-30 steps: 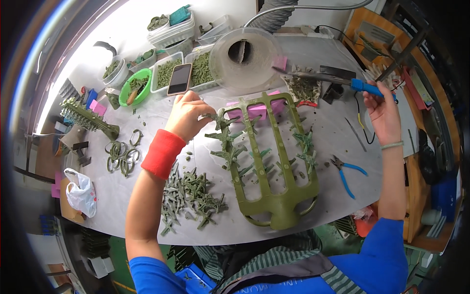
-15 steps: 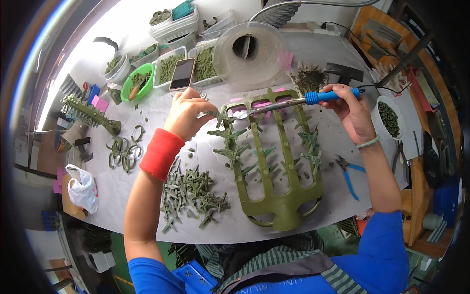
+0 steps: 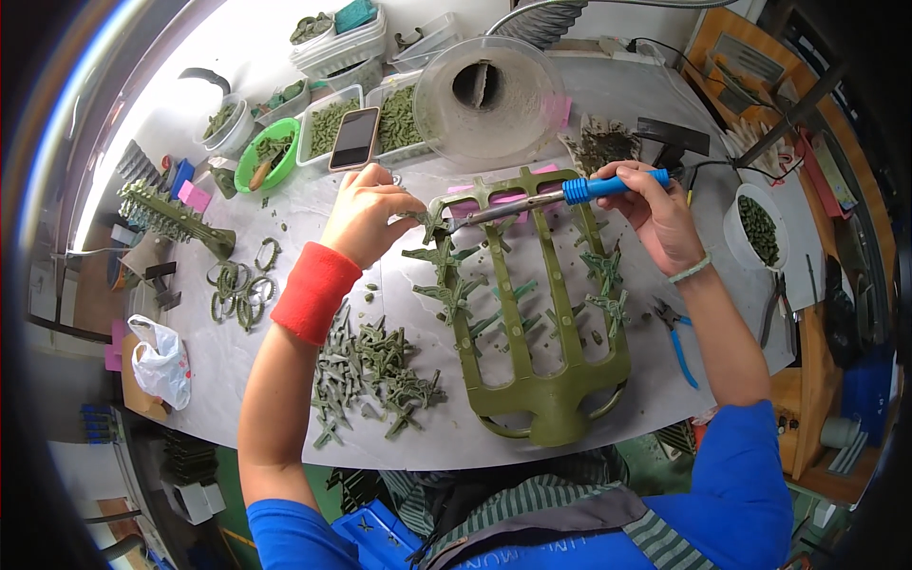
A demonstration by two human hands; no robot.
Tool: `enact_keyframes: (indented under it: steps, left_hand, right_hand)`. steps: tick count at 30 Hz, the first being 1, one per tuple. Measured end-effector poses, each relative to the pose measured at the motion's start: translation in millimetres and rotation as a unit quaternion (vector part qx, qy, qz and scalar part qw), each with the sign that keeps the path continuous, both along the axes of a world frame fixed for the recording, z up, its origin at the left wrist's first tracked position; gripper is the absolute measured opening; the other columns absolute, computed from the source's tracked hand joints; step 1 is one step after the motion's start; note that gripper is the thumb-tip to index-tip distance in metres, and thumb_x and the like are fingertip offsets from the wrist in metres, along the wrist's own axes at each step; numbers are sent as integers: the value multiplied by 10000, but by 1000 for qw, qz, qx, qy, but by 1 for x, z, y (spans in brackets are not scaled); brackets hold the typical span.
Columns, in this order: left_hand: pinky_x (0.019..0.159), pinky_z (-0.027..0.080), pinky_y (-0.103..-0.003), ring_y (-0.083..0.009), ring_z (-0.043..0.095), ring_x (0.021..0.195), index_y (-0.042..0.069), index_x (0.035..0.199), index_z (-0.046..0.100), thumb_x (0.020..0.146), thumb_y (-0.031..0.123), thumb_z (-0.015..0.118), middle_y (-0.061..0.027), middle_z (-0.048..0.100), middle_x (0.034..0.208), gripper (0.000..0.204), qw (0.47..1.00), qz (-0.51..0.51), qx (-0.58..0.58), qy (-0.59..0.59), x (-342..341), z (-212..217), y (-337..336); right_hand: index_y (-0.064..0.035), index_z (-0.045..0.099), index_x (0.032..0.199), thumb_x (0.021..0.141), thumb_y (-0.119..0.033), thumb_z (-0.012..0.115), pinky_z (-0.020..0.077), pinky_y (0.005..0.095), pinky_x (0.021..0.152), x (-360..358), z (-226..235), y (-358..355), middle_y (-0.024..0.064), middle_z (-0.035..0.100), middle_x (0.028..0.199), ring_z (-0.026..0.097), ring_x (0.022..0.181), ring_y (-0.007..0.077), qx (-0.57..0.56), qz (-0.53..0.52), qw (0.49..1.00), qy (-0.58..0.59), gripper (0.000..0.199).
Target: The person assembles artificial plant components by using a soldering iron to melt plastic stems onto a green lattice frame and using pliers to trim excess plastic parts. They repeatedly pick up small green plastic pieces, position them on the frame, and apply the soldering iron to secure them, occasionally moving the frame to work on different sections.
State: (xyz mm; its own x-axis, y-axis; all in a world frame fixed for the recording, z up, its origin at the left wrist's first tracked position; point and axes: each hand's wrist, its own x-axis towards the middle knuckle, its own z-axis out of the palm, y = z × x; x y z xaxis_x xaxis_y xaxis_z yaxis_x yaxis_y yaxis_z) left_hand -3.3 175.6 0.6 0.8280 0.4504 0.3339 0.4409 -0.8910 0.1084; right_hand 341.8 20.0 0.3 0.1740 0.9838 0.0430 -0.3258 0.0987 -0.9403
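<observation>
My right hand grips the blue handle of a soldering iron, its metal shaft slanting down to the left. The tip reaches the upper left bar of an olive-green plastic frame that lies on the table. At that same spot my left hand pinches a small green branched piece against the bar. Similar branched pieces stick out along the frame's outer and inner bars. A pile of loose branched pieces lies left of the frame, below my left wrist.
Green rings lie to the left. Behind are a phone on tubs of green pieces, a green bowl and a round clear hood. Blue-handled pliers and a white tub are at the right.
My right hand has moved left with the soldering iron, bringing its tip down closer to the bar by my left fingers. My left hand has stayed nearly in place.
</observation>
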Motion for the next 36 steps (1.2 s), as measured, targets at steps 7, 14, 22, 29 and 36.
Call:
enact_keyframes:
  steps: [7,14,22,29,36]
  left_hand:
    - [943,412,-370,-201,564,950,164,894,776,741,186,794,43,718,843,156,1000,-1,1,9,2,1,0]
    - [941,417,-368,-199,565,945,164,891,776,738,176,794,44,718,842,154,1000,4,0,20,3,2,-1]
    - [968,404,-377,-209,562,1009,159,947,763,741,160,793,32,717,895,208,999,-2,6,33,6,5,-3]
    - [914,460,-337,-190,630,991,84,1198,631,851,71,715,-51,703,1047,358,959,133,-122,-218,-65,21,-17]
    - [763,521,-378,-297,645,863,65,885,704,849,109,712,-106,676,867,57,942,222,-249,-42,-123,-23,-133]
  right_hand:
    - [39,679,1075,967,-157,592,557,283,828,-2,-1,2,105,695,1064,682,843,159,7,7,1000,18,241]
    - [35,686,1073,959,-162,602,554,287,826,-3,3,3,105,704,1033,679,827,153,9,1,1000,-11,242]
    - [21,694,1040,951,-185,611,545,296,803,27,23,-23,107,705,1005,671,833,170,20,-48,997,-54,239]
    - [10,671,1059,954,-220,610,510,282,819,42,38,-57,97,694,1019,625,866,143,10,-107,993,-57,260]
    - [-7,649,1091,968,-223,612,520,263,863,52,44,-95,103,670,1096,620,990,134,24,-135,990,-19,251]
